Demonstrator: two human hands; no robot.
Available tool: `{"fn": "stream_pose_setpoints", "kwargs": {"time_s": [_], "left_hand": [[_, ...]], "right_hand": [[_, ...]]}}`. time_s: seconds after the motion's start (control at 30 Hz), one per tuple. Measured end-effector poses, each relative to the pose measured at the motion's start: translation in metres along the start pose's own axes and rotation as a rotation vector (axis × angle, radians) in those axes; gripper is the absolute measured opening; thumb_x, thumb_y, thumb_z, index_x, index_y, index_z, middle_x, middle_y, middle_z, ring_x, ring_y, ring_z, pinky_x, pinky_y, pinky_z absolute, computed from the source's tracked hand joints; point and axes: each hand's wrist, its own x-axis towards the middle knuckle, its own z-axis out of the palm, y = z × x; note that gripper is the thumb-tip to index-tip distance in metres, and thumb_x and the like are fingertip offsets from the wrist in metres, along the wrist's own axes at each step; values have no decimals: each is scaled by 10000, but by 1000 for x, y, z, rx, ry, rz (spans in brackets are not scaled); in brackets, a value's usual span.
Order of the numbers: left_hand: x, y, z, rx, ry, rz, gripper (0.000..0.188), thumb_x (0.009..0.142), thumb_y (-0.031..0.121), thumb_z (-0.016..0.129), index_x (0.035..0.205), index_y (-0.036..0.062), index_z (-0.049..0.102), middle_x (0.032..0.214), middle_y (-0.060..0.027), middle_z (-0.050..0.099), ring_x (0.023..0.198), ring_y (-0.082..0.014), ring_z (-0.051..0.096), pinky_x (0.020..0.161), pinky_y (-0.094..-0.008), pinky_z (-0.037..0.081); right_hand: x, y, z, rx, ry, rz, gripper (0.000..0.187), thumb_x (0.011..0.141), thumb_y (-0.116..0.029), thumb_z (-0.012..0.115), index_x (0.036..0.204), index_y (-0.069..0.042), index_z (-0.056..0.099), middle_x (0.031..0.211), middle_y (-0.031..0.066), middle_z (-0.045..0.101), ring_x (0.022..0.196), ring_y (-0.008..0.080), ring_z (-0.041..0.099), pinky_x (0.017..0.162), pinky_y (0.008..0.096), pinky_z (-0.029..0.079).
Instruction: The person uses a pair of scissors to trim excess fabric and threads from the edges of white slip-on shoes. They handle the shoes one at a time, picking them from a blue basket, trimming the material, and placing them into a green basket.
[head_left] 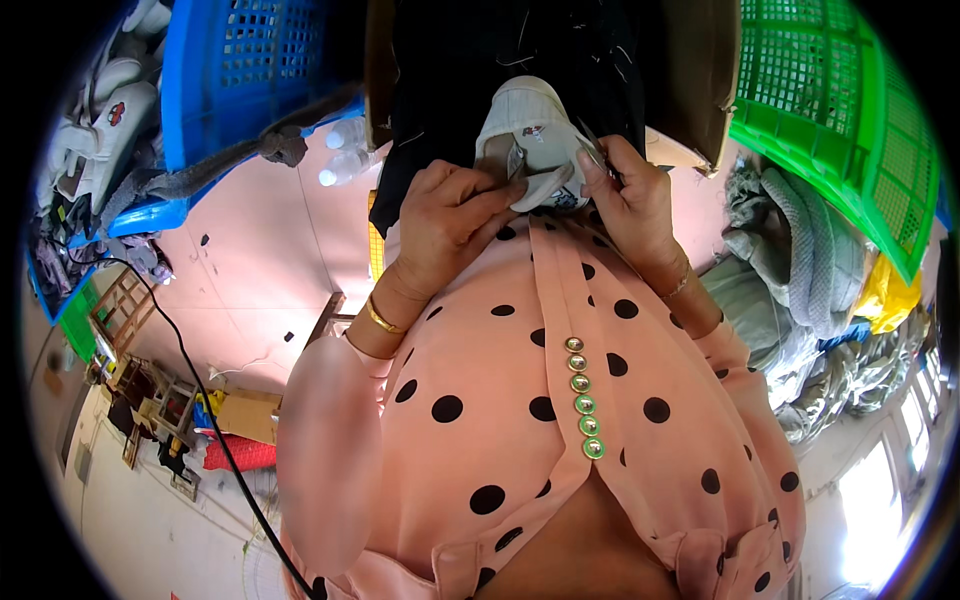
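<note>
A white canvas shoe (522,108) with a small coloured patch inside lies on my lap, its toe pointing away from me and its opening toward me. My left hand (450,215) is closed, with thumb and fingers pinching the shoe's edge at the left of the opening. On the other side my right hand (635,195) is closed around a thin dark metal tool (590,140), whose narrow blade points up along the shoe's right side. Most of that tool is hidden by the fingers, so I cannot tell its exact kind.
At upper left stands a blue plastic crate (255,60), with several white shoes (115,130) beside it. A green crate (830,90) is at upper right, above grey cloth bundles (800,250). Cardboard (712,90) flanks my lap. A black cable (190,370) hangs at left.
</note>
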Motion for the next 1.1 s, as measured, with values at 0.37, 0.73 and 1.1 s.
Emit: {"fn": "stream_pose_setpoints", "kwargs": {"time_s": [0.37,0.73,1.1], "left_hand": [[24,6,-8,-90,317,-238,208,739,20,736,931,66,669,977,-98,628,844,-276,588,734,-355,494],[85,5,-218,140,870,-145,151,840,15,673,988,25,703,892,-108,710,745,-181,668,698,-280,525],[47,-166,-339,654,574,-444,352,653,228,846,866,22,659,728,-141,647,667,-285,600,646,-402,473]], "right_hand": [[10,-20,-29,-148,-235,-292,143,781,-64,662,837,-38,533,656,158,521,611,367,562,542,391,450],[51,-66,-188,650,937,-116,254,1005,-270,509,1024,-24,567,698,-25,470,557,52,323,511,224,259],[45,-11,-135,1068,530,131,468,1004,-558,401,949,-130,581,563,-47,360,449,63,282,410,231,201]]}}
